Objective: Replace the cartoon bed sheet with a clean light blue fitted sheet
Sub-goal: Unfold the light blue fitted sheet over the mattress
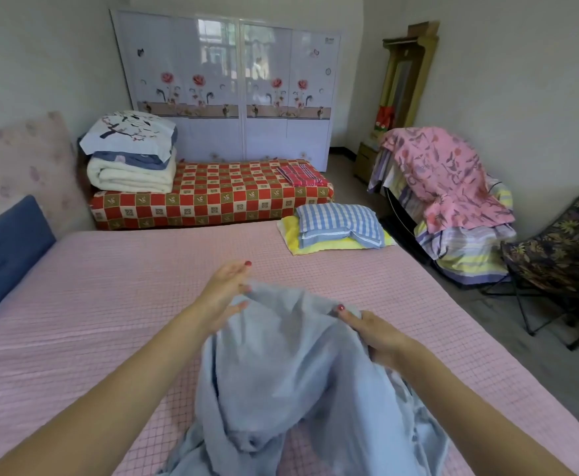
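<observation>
A crumpled light blue sheet (pixel 291 379) hangs bunched between my arms above the bed, which is covered by a pink quilted pad (pixel 109 304). My left hand (pixel 224 295) holds the sheet's upper edge at the left, its fingers partly straight and its thumb up. My right hand (pixel 372 333) grips the sheet's edge at the right, thumb on top of the fabric. The lower part of the sheet trails down toward me. No cartoon sheet can be told apart in this view.
A blue checked pillow (pixel 339 225) on a yellow cloth lies at the bed's far right corner. Beyond stands a red checked cot (pixel 212 197) with stacked bedding (pixel 130 152). A chair draped in pink cloth (pixel 445 187) and a folding chair (pixel 562 249) stand right.
</observation>
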